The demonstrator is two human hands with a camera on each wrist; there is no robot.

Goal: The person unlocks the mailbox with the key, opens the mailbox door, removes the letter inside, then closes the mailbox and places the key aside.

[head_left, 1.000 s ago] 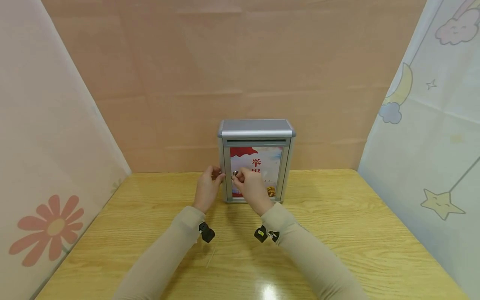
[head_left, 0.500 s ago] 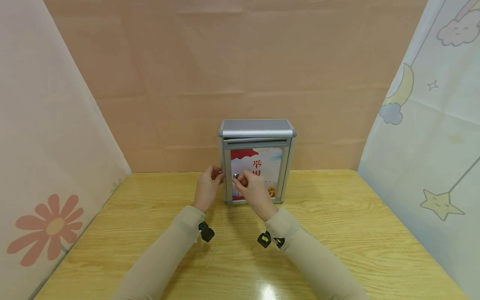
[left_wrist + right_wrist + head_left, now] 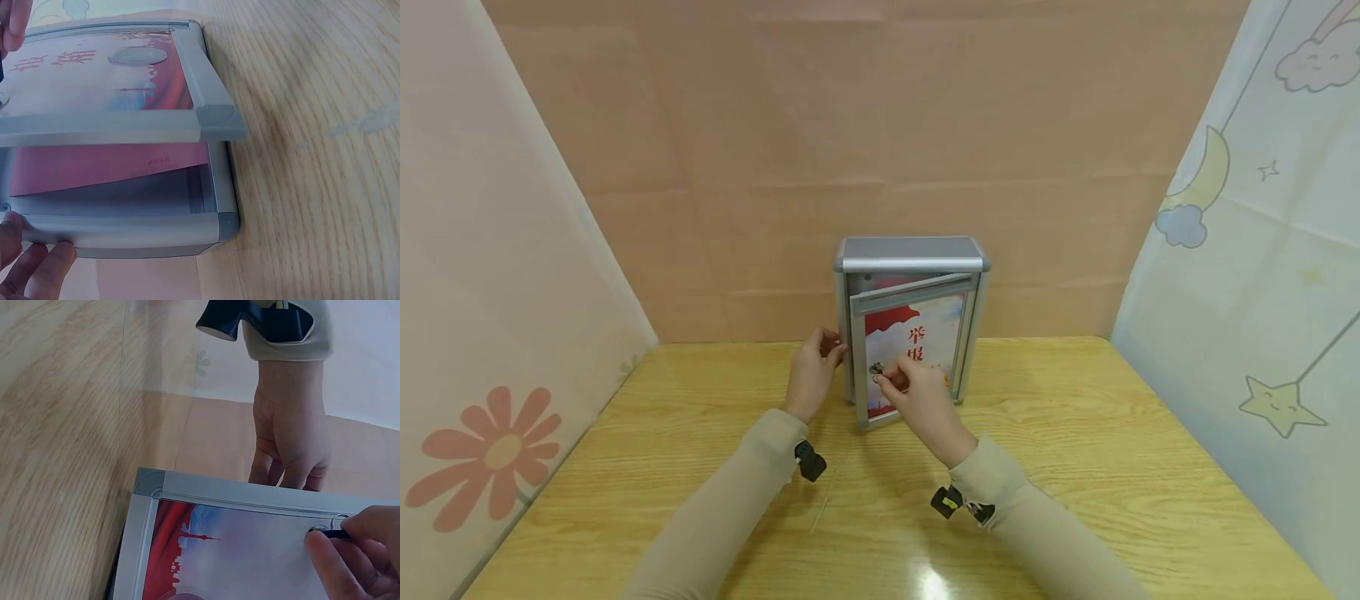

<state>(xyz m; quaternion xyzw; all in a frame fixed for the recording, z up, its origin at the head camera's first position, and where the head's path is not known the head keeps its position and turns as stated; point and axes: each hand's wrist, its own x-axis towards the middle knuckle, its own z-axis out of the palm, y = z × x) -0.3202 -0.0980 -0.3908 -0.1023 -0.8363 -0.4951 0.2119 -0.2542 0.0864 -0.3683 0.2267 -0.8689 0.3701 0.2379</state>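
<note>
A grey metal letter box [image 3: 912,252] stands upright at the back of the table. Its hinged front door [image 3: 891,325], with a red and pale poster, stands ajar, swung out on the left side. My right hand [image 3: 928,408] pinches a black-headed key [image 3: 337,534] at the round lock [image 3: 876,368] on the door; a small metal ring [image 3: 338,519] hangs by it. At the box's left side my left hand [image 3: 809,375] grips the side wall, thumb at the front edge and fingertips on the outside. Through the gap a pink sheet [image 3: 106,165] with small print shows inside.
Under the box lies a wood-grain table [image 3: 1060,467]. A peach cloth [image 3: 910,125] hangs close behind it. Pale printed sheets, the left sheet [image 3: 490,292] and the right sheet [image 3: 1255,317], flank the table.
The door has swung out from closed, its left edge coming toward me. My right hand has moved back and down along with the key and lock. My left hand stays at the box's side.
</note>
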